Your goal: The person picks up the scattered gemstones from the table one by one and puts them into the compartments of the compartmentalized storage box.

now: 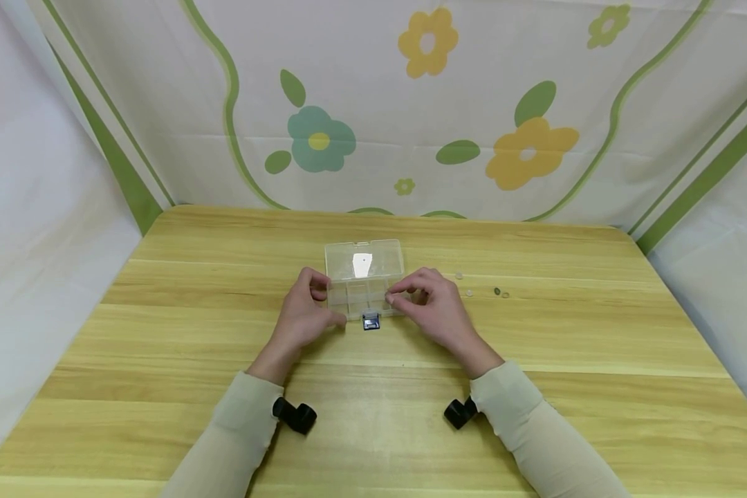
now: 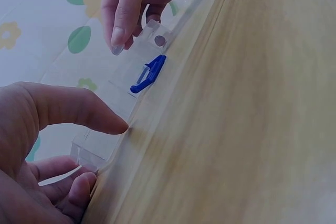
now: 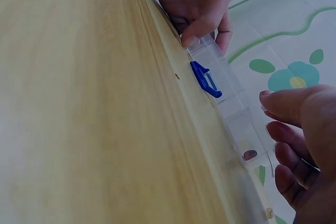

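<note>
Head view: clear divided box (image 1: 357, 294) mid-table (image 1: 361, 415) between the hands; lid (image 1: 342, 260) tipped back, which I judge leaves the compartments reachable.
Left hand (image 1: 301, 312): thumb and fingers curled round the box's left end, I think to steady it.
Right hand (image 1: 437, 308): pinches a small translucent disc (image 2: 116, 49) over the right side.
Box contents: one dark disc (image 2: 160, 40), right-end compartment; others I cannot tell.
Blue latch (image 1: 371, 322): undone, front edge.
Loose pieces (image 1: 496, 291): four, right of the box.
</note>
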Tool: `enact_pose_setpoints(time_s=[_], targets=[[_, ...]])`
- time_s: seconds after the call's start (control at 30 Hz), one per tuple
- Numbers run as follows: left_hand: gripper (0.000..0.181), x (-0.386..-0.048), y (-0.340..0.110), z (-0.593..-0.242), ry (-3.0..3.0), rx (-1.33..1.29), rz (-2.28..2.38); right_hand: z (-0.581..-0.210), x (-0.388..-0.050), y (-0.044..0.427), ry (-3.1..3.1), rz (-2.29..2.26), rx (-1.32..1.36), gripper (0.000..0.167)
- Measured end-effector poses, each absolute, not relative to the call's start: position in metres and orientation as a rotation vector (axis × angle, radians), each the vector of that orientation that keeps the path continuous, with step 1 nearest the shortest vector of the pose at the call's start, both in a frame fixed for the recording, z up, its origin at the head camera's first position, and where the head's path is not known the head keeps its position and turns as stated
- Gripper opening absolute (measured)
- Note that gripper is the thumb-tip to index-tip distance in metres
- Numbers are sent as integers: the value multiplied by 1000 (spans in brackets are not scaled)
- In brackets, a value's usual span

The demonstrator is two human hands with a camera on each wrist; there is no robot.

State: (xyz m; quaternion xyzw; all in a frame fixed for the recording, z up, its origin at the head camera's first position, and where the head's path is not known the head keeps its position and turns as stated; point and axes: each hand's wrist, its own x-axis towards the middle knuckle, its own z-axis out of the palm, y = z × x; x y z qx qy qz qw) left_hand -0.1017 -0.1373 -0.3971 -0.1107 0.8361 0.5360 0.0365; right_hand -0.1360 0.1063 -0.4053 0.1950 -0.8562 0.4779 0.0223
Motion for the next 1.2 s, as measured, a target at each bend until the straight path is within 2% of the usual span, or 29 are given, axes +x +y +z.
enact_pose_setpoints(time_s=[0.57, 1.2], targets=[[73, -101, -137, -398, 2567, -340, 1665, -406, -132, 101, -2668, 1384, 731, 9], [73, -100, -136, -397, 2576, -341, 1664, -407, -131, 99, -2687, 1354, 727, 9]])
